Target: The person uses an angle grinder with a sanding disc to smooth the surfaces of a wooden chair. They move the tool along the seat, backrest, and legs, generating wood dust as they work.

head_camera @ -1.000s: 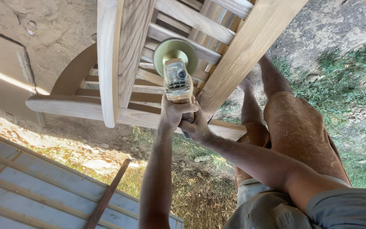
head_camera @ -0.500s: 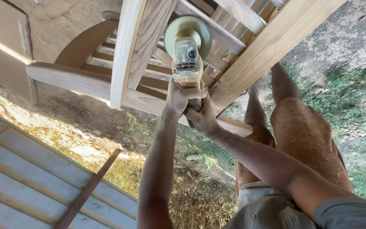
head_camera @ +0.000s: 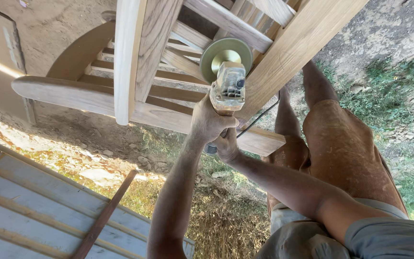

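Sanding the pale slatted wooden chair [head_camera: 135, 57] in the upper half of the frame, I've got my left hand [head_camera: 209, 122] and right hand [head_camera: 226, 146] both wrapped tight around the dusty grey angle grinder [head_camera: 227, 76]. Best bet: keep its round disc flat, light pressure, mind the cord.

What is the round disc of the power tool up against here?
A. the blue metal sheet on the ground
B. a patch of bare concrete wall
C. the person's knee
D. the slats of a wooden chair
D: both hands, left hand and right hand, grip the angle grinder, whose disc lies among the slats of the wooden chair, well above the blue sheet.
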The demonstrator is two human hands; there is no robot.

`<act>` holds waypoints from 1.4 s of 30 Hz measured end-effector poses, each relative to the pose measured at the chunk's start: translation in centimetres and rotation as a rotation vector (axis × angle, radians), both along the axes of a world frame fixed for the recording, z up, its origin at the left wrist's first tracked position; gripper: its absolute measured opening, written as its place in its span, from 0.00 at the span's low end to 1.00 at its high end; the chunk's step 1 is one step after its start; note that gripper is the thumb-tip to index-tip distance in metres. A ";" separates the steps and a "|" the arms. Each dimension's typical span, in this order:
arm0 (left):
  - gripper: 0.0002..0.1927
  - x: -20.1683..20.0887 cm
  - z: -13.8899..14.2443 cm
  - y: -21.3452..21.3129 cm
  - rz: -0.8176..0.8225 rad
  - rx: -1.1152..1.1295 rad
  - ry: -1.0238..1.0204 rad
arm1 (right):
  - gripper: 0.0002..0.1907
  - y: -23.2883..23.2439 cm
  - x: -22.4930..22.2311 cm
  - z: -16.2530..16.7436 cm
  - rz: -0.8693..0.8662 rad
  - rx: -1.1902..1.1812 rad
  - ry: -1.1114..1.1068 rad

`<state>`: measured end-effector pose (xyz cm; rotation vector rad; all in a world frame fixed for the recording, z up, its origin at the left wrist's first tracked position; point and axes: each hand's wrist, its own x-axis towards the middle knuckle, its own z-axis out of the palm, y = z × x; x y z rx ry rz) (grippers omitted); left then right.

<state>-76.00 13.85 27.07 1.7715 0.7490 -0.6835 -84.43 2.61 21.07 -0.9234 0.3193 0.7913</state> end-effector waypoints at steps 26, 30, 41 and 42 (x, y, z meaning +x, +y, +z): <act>0.14 -4.9 -0.3 4.2 0.488 -0.406 -0.161 | 0.36 2.7 2.5 3.6 0.452 -0.194 0.031; 0.17 -5.7 0.4 2.9 0.587 -0.462 -0.207 | 0.35 1.4 2.2 4.1 0.370 -0.146 -0.204; 0.20 -2.7 -2.2 3.2 0.340 -0.307 -0.059 | 0.18 1.7 1.9 0.8 0.177 -0.091 -0.133; 0.22 -2.5 -2.4 2.6 0.308 -0.287 -0.045 | 0.18 1.4 1.7 0.7 0.156 -0.095 -0.126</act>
